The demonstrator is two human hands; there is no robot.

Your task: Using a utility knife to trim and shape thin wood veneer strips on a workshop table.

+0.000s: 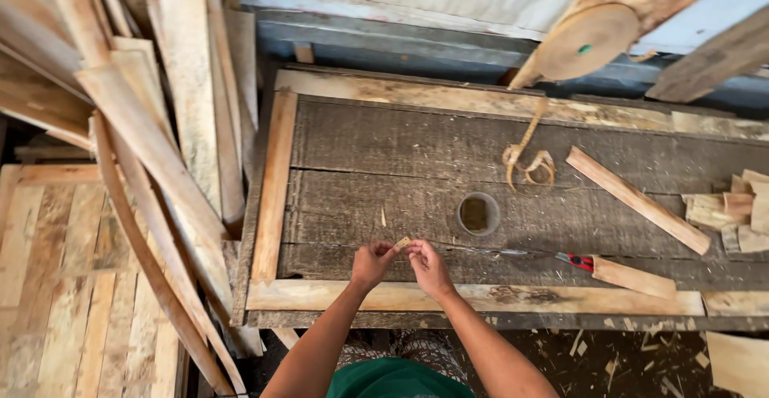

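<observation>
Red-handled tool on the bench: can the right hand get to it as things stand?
Probably yes. The red-handled tool lies flat on the workbench just right of the right hand, with only bare board between. But both hands pinch a small wood piece, so the right hand isn't free.

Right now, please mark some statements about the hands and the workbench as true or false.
1. Both hands, left hand and right hand, pinch one small wood piece. True.
2. A round hole is in the bench beyond the hands. True.
3. The right hand grips the red-handled tool. False: the tool lies on the bench, apart from the hand.
4. The wooden disc lies flat in the bench's middle. False: it is at the far edge, above the bench.
5. Planks lean on the left of the bench. True.
</observation>
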